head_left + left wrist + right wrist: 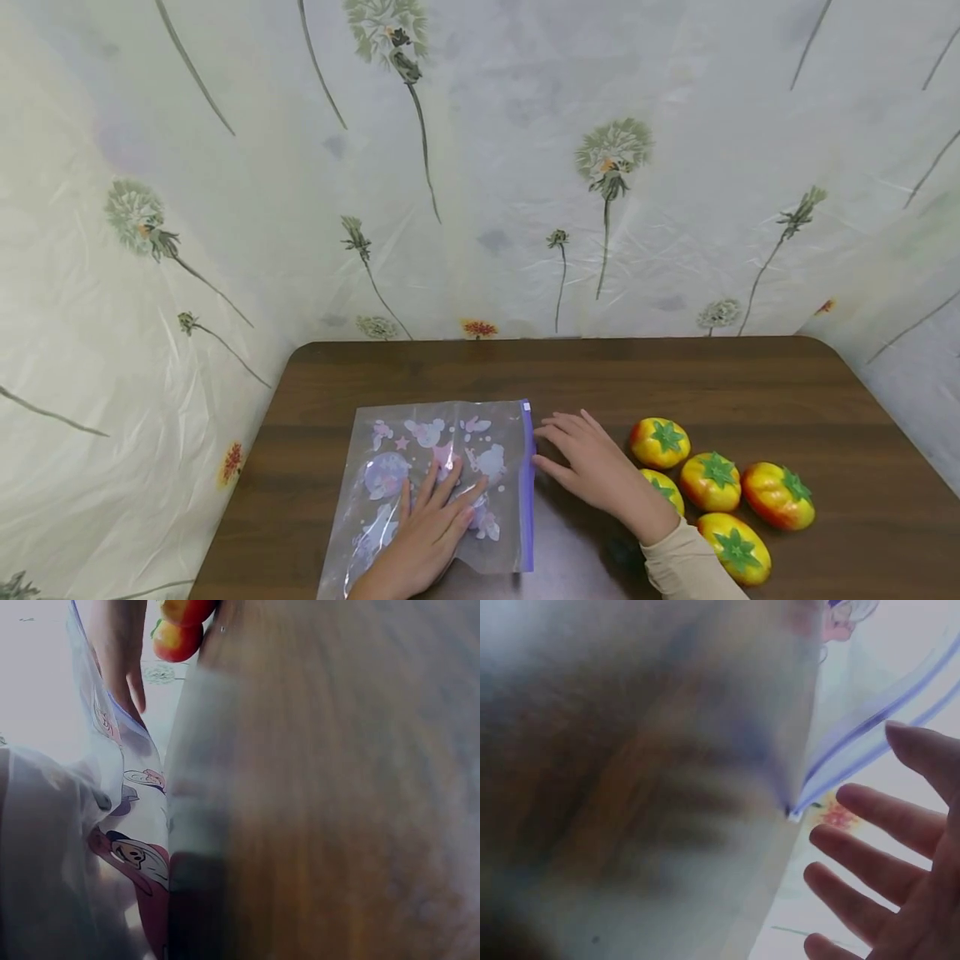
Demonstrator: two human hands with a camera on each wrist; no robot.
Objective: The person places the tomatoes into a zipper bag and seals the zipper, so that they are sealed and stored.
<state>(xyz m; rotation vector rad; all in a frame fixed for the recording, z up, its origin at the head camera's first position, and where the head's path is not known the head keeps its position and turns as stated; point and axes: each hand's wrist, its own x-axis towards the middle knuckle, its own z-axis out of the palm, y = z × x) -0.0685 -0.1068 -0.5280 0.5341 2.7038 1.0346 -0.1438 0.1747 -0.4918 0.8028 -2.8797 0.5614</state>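
A clear zip bag (495,492) printed with pastel cartoon figures lies on the table, its purple zip strip (527,500) along the right side. My left hand (431,529) rests on the bag with fingers spread. Just right of the strip is my right hand (581,457), fingers extended towards the bag's edge. In the right wrist view the zip edge (847,742) stands a little apart, and the right hand (900,855) has its fingers spread beside it, holding nothing. The left wrist view catches the raised, printed film of the bag (139,862); the left hand is hidden there.
To the right of my right forearm sit several yellow-red toy fruits (711,482) with green leafy tops, one partly behind the wrist. The dark wooden table (585,375) ends at a wall covered in dandelion-print sheeting (495,167).
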